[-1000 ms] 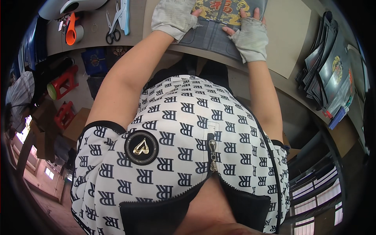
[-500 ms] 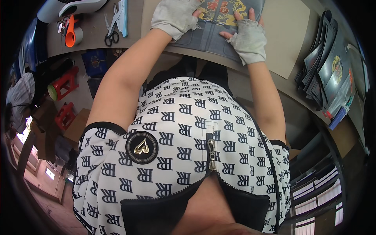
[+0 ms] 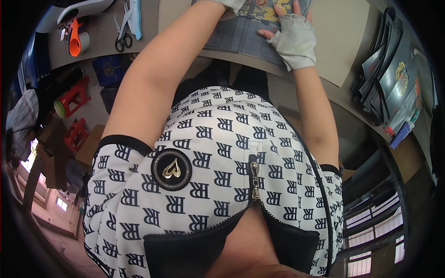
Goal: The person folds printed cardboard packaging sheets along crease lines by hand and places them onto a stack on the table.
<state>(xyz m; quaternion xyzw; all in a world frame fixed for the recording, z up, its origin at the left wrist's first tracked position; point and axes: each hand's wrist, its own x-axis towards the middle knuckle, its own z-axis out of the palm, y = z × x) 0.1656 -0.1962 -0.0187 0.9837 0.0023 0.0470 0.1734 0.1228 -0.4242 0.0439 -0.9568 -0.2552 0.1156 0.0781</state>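
Observation:
A flat dark grey bag-like sheet (image 3: 250, 37) with a gold dragon and a red printed character lies on the table before me. My right hand (image 3: 293, 41), in a pale fingerless glove, presses on its right side with the fingers spread and the thumb out to the left. My left hand (image 3: 230, 4), gloved too, reaches over the sheet's far part at the top edge of the picture. Its fingers are out of sight, so I cannot tell what they hold.
Scissors (image 3: 124, 39), a light blue handled tool (image 3: 134, 21) and an orange tape dispenser (image 3: 74, 39) lie on the left. A stack of similar dark sheets (image 3: 387, 69) stands at right. Red stools (image 3: 76, 95) are on the floor, with another person (image 3: 23, 116) at far left.
My left hand has moved up and to the right across the sheet, mostly out of the picture. My right hand stays spread on the sheet. The view has shifted slightly.

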